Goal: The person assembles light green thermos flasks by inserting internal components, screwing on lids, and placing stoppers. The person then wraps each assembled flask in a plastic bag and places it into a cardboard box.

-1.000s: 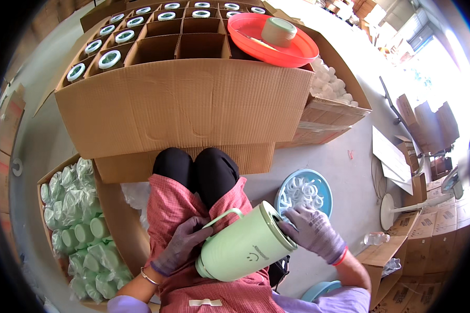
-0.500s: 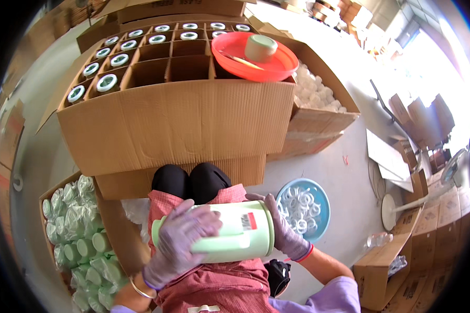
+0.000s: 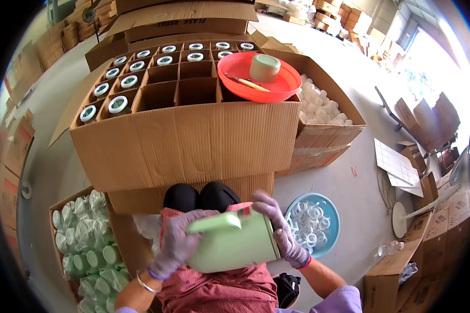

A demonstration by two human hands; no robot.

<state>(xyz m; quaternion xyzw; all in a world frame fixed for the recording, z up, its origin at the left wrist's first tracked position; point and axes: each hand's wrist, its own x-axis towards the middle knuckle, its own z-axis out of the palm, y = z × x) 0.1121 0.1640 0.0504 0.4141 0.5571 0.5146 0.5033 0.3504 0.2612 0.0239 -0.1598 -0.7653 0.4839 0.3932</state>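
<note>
A light green jug (image 3: 240,242) with a side handle (image 3: 214,221) lies on its side above my lap. My left hand (image 3: 178,244), in a grey glove, is closed round its left end, close to the handle. My gloved right hand (image 3: 283,229) grips the right end, with the fingers over the upper rim and the thumb against the side. The handle is uppermost and points left. Under the jug is a red checked apron (image 3: 219,292). What the left palm covers is hidden.
Ahead stands a divided carton (image 3: 183,141) with several white-rimmed bottles. A red basin (image 3: 256,94) on its corner holds a green cup (image 3: 265,68). White caps fill a carton (image 3: 324,128) at right. A blue basin (image 3: 333,224) holds white rings. At left, a box holds wrapped green parts (image 3: 91,229).
The jug has been turned about its length: the handle has come up and the red-and-white label has rolled mostly out of sight. My right hand has shifted up over the rim.
</note>
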